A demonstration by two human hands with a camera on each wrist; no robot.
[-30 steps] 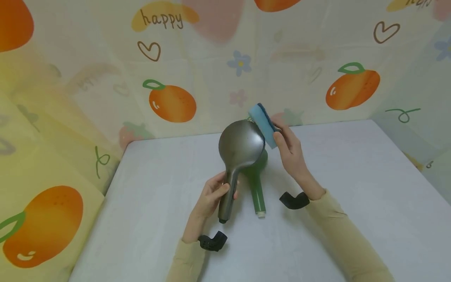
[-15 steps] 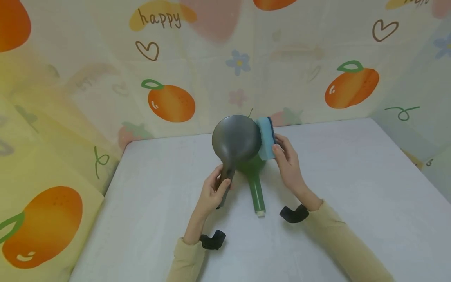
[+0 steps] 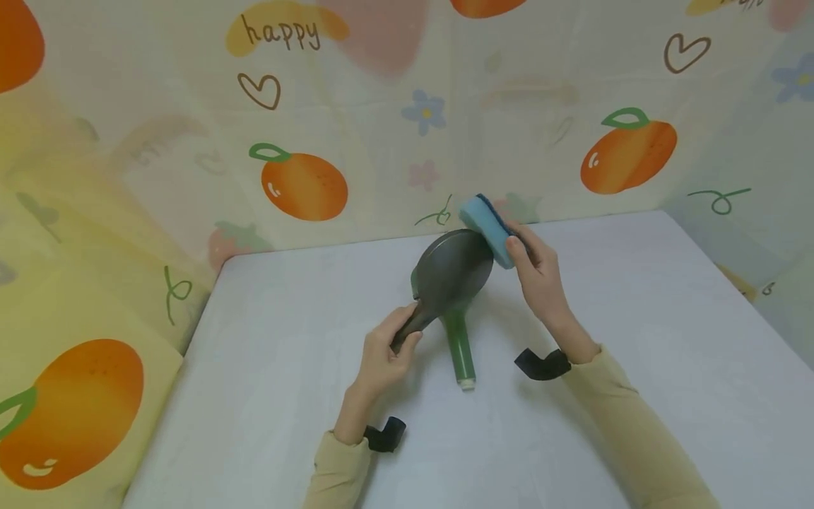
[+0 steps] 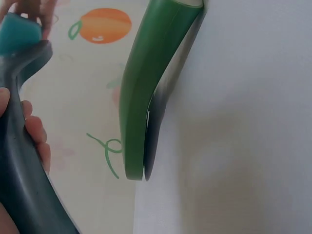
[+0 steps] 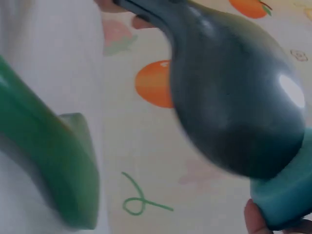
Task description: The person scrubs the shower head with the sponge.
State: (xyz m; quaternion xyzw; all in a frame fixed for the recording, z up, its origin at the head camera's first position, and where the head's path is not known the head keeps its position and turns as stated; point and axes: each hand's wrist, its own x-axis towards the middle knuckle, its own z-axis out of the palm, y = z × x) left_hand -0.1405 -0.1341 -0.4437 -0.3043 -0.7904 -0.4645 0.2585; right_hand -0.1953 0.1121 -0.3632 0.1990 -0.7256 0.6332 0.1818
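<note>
The left hand (image 3: 381, 357) grips the handle of the grey shower head (image 3: 453, 276), held tilted above the table (image 3: 636, 297), a stiff, probably slippery shell, while the right hand (image 3: 540, 276) pinches a soft blue sponge (image 3: 486, 219) against its rim

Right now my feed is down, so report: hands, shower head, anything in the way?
Left hand grips grey shower head handle. Right hand presses blue sponge to its rim. Green shower head lies underneath.

The only word I can read is "happy", brown letters on a yellow blob (image 3: 286, 30) printed on the backdrop (image 3: 381, 127) behind my table.
</note>
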